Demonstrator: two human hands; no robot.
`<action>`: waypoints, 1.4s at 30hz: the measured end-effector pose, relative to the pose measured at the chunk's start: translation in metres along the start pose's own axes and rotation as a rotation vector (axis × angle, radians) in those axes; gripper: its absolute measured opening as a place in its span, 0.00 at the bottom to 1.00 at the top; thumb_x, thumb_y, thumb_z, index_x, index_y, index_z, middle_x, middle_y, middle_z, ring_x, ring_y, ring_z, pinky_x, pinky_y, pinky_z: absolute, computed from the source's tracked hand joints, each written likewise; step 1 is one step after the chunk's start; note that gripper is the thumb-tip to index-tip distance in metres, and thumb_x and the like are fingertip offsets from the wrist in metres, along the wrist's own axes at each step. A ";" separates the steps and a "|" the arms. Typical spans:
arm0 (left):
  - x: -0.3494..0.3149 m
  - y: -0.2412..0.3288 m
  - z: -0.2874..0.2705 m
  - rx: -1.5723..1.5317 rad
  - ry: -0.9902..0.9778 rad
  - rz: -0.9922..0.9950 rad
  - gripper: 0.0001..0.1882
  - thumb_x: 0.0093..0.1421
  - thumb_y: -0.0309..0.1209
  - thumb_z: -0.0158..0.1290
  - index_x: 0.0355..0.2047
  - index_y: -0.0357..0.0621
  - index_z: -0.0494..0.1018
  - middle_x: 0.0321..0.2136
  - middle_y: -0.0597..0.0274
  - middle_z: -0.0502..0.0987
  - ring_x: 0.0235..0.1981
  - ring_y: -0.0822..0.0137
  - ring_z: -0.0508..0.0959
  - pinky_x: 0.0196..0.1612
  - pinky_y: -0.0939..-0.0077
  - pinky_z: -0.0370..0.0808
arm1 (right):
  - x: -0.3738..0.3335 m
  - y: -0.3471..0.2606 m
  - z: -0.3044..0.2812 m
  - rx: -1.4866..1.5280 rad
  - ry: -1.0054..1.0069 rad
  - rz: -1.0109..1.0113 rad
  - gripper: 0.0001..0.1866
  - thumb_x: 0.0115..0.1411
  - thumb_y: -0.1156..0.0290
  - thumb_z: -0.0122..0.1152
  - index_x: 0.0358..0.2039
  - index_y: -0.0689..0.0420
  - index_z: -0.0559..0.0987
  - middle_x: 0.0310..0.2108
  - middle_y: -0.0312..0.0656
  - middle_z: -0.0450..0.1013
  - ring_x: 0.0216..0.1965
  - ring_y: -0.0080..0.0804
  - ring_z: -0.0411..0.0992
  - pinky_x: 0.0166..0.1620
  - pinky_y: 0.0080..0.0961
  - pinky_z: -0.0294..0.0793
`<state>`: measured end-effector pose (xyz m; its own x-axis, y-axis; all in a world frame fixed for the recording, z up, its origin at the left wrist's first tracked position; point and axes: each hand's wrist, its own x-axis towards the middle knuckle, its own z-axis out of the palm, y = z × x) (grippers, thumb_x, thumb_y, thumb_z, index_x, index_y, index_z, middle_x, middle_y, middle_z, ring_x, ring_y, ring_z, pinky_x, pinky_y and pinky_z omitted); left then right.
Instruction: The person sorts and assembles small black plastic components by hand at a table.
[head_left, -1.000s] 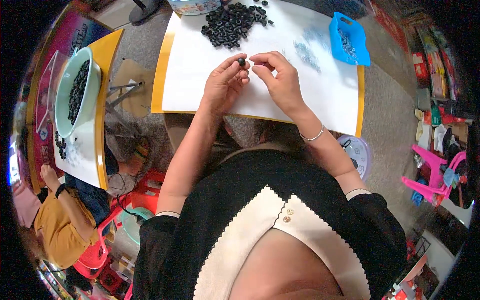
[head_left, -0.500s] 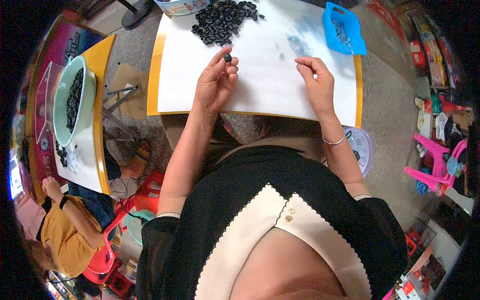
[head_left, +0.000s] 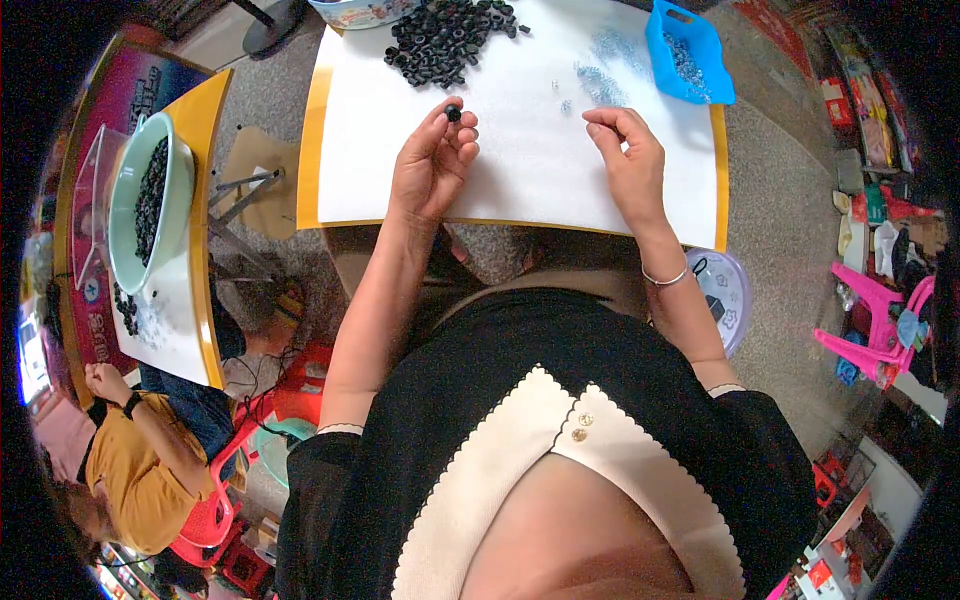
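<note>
My left hand (head_left: 432, 165) is raised over the near part of the white-topped table (head_left: 540, 190). Its thumb and fingertips pinch a small round black piece (head_left: 453, 114), which looks like a cap or ring. To its right, my right hand (head_left: 632, 165) hovers with thumb and forefinger pressed together; anything between them is too small to make out. Beyond my left hand lies a heap of small black ring-shaped pieces (head_left: 445, 45). Small clear pieces (head_left: 600, 85) are scattered past my right hand, beside a blue scoop-like tray (head_left: 714, 78) holding more of them.
A printed tub (head_left: 365, 14) stands at the far left table edge. On another table at left is a pale green basin (head_left: 180, 215) of black pieces, with a person in a yellow top (head_left: 150, 470) beside it. A purple lidded box (head_left: 735, 300) sits below the right edge.
My right hand has shifted slightly left, toward my left hand. The black piece has turned a little in my left fingertips, which stay closed on it.
</note>
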<state>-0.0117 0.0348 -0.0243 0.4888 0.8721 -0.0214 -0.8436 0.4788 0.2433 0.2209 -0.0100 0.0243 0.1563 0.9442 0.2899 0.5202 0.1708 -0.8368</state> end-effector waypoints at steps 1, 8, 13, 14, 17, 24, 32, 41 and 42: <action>0.001 -0.002 0.000 -0.006 -0.006 -0.010 0.14 0.61 0.27 0.45 0.47 0.36 0.64 0.37 0.50 0.72 0.32 0.67 0.75 0.36 0.78 0.79 | -0.001 0.004 -0.003 -0.020 0.009 -0.009 0.07 0.55 0.77 0.55 0.33 0.61 0.78 0.30 0.35 0.71 0.32 0.21 0.68 0.38 0.16 0.67; -0.002 -0.001 -0.002 0.075 0.035 0.027 0.15 0.62 0.27 0.43 0.48 0.36 0.63 0.40 0.46 0.73 0.33 0.66 0.77 0.37 0.77 0.79 | 0.014 0.023 0.015 -0.369 0.075 -0.180 0.07 0.50 0.71 0.60 0.29 0.59 0.78 0.28 0.41 0.72 0.29 0.33 0.68 0.35 0.26 0.68; 0.000 -0.003 0.002 0.120 0.031 0.029 0.15 0.62 0.27 0.43 0.48 0.34 0.62 0.40 0.46 0.73 0.33 0.66 0.76 0.37 0.78 0.78 | 0.022 0.026 0.028 -0.516 0.048 -0.219 0.08 0.49 0.69 0.59 0.28 0.59 0.78 0.28 0.43 0.72 0.31 0.39 0.68 0.37 0.33 0.66; 0.000 -0.004 0.004 0.144 0.031 0.023 0.15 0.62 0.27 0.42 0.48 0.34 0.62 0.39 0.47 0.73 0.33 0.66 0.76 0.37 0.78 0.78 | 0.024 0.029 0.029 -0.514 0.068 -0.236 0.08 0.49 0.69 0.59 0.28 0.59 0.78 0.28 0.43 0.72 0.32 0.40 0.68 0.38 0.34 0.67; 0.000 -0.003 0.004 0.166 0.018 0.010 0.15 0.62 0.27 0.42 0.48 0.33 0.62 0.39 0.47 0.73 0.33 0.66 0.75 0.37 0.78 0.78 | 0.025 0.035 0.031 -0.463 0.084 -0.232 0.08 0.50 0.70 0.58 0.29 0.59 0.78 0.27 0.43 0.73 0.32 0.38 0.69 0.38 0.32 0.67; -0.001 -0.004 0.007 0.235 0.064 0.013 0.14 0.62 0.25 0.42 0.47 0.33 0.62 0.38 0.47 0.73 0.32 0.66 0.75 0.37 0.77 0.78 | 0.018 0.014 0.019 0.131 -0.028 0.238 0.09 0.55 0.71 0.55 0.35 0.60 0.79 0.29 0.35 0.76 0.29 0.18 0.67 0.35 0.15 0.66; 0.007 -0.011 0.023 0.415 0.226 -0.035 0.11 0.60 0.26 0.46 0.43 0.37 0.67 0.32 0.54 0.74 0.27 0.71 0.73 0.28 0.80 0.72 | 0.017 -0.015 0.011 0.494 -0.154 0.352 0.09 0.55 0.72 0.55 0.36 0.61 0.78 0.27 0.35 0.74 0.29 0.17 0.65 0.35 0.14 0.65; 0.019 -0.048 0.050 1.232 0.266 0.191 0.08 0.57 0.29 0.53 0.36 0.42 0.75 0.22 0.69 0.73 0.19 0.81 0.67 0.23 0.89 0.65 | 0.011 -0.011 0.027 0.539 -0.160 0.313 0.09 0.56 0.70 0.55 0.34 0.62 0.79 0.26 0.36 0.74 0.27 0.18 0.67 0.33 0.15 0.67; 0.022 -0.049 0.047 1.235 0.264 0.188 0.08 0.57 0.29 0.53 0.36 0.42 0.75 0.22 0.69 0.73 0.19 0.81 0.67 0.23 0.89 0.65 | 0.011 -0.008 0.029 0.532 -0.143 0.296 0.10 0.56 0.69 0.55 0.32 0.62 0.79 0.25 0.37 0.75 0.26 0.20 0.70 0.32 0.16 0.70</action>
<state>0.0509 0.0252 0.0088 0.2064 0.9774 -0.0455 -0.0588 0.0588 0.9965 0.1944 0.0070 0.0203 0.0970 0.9950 -0.0234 -0.0230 -0.0212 -0.9995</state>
